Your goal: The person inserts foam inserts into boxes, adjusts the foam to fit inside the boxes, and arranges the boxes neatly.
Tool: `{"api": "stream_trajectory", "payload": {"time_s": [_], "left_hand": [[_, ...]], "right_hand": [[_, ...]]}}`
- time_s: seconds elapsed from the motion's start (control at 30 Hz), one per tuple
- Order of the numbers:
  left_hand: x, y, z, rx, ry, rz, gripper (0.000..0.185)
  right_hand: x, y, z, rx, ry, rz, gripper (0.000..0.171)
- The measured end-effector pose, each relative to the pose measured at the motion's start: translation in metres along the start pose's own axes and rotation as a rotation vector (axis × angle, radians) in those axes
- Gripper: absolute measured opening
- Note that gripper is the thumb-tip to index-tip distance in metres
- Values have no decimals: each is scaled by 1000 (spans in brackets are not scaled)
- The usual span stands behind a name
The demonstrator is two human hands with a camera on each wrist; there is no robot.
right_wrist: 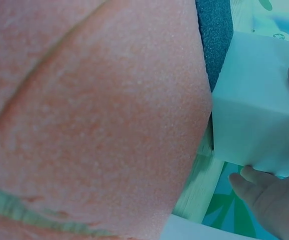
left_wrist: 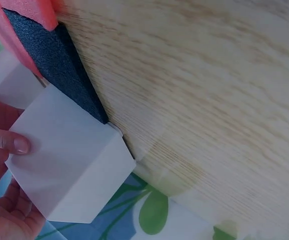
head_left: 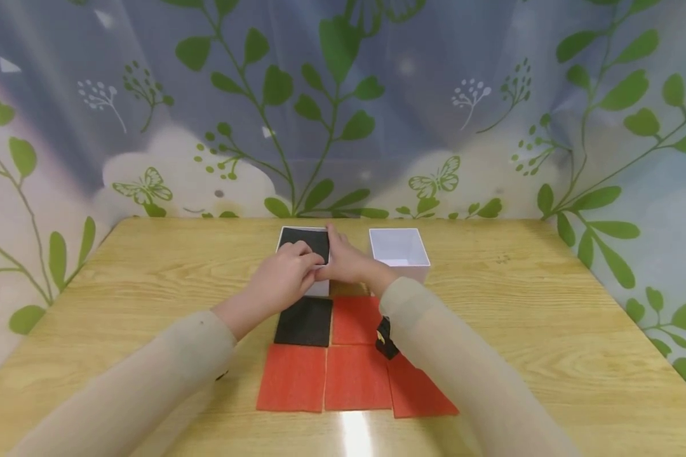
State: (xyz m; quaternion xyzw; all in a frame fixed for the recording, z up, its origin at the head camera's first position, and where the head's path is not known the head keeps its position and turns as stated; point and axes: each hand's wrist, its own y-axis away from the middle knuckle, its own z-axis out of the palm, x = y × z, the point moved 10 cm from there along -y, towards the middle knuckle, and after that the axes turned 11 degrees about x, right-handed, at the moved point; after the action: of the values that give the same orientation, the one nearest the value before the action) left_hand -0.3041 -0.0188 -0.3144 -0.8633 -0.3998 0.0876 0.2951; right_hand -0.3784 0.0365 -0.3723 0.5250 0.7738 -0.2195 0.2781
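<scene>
A white box (head_left: 318,287) stands near the back of the table with a black foam square (head_left: 297,236) at its mouth. My left hand (head_left: 286,270) grips the box's near rim, fingers curled over the top against the black square. On the box's right side, my right hand (head_left: 345,257) holds the wall, index finger reaching toward the far corner. A thumb lies on the white box (left_wrist: 59,130) in the left wrist view. The fingertips of the right hand (right_wrist: 269,197) touch the side of the white box (right_wrist: 259,115) in the right wrist view.
Right of the hands stands a second white box (head_left: 400,247), its top uncovered. In front lie another black foam square (head_left: 304,322) and several red foam squares (head_left: 357,377), laid close in rows. A patterned curtain (head_left: 343,108) hangs behind the wooden table (head_left: 520,317).
</scene>
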Motion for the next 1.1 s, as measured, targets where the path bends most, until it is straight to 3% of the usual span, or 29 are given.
{"api": "stream_trajectory", "payload": {"time_s": [0.3, 0.6, 0.77, 0.87, 0.97, 1.1], "left_hand": [[-7, 2, 0, -65, -43, -27, 20], [-23, 10, -15, -18, -239, 11, 14], [-23, 12, -20, 25, -286, 34, 15], [-25, 13, -17, 15, -291, 35, 15], [-31, 10, -13, -21, -298, 3, 17], [-48, 4, -5, -105, -315, -92, 25]], "right_hand": [[4, 2, 6, -29, -15, 42, 115], [7, 6, 4, -48, -41, 87, 117], [8, 6, 4, -54, -47, 90, 117], [8, 6, 5, -58, -42, 92, 117], [9, 5, 6, -59, -57, 98, 117], [9, 5, 7, -56, -66, 101, 116]]}}
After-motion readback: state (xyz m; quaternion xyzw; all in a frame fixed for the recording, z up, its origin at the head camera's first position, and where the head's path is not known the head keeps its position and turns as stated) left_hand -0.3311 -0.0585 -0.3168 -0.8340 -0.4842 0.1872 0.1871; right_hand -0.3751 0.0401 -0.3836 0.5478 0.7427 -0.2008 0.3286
